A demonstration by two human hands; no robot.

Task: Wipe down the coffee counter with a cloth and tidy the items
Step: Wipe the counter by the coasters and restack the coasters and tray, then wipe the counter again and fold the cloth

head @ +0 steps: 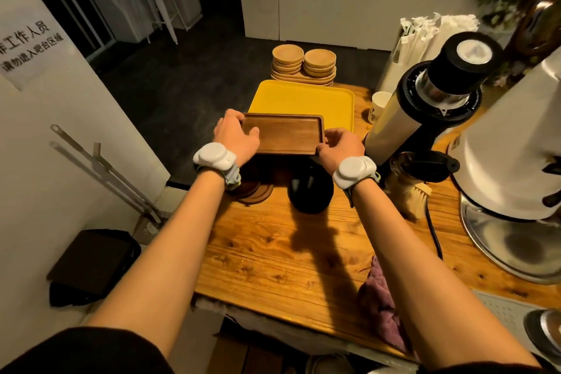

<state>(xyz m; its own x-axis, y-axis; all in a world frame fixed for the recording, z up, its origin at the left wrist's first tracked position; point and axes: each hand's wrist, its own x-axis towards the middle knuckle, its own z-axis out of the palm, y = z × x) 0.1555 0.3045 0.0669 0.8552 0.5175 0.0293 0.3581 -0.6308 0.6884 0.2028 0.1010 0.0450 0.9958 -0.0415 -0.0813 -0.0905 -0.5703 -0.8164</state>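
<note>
I hold a dark wooden rectangular tray (283, 133) level above the wooden counter (273, 252), in front of the yellow tray (303, 99). My left hand (235, 136) grips its left end, thumb over the rim. My right hand (340, 146) grips its near right corner. A purple cloth (382, 307) lies crumpled on the counter near the front edge, under my right forearm, apart from both hands.
Stacked wooden saucers (303, 65) sit beyond the yellow tray. A black round object (309, 188) and dark coasters (255, 194) lie under the held tray. A coffee grinder (431, 100), paper cup (378, 106), brush (413, 194) and a white machine (510, 167) crowd the right side.
</note>
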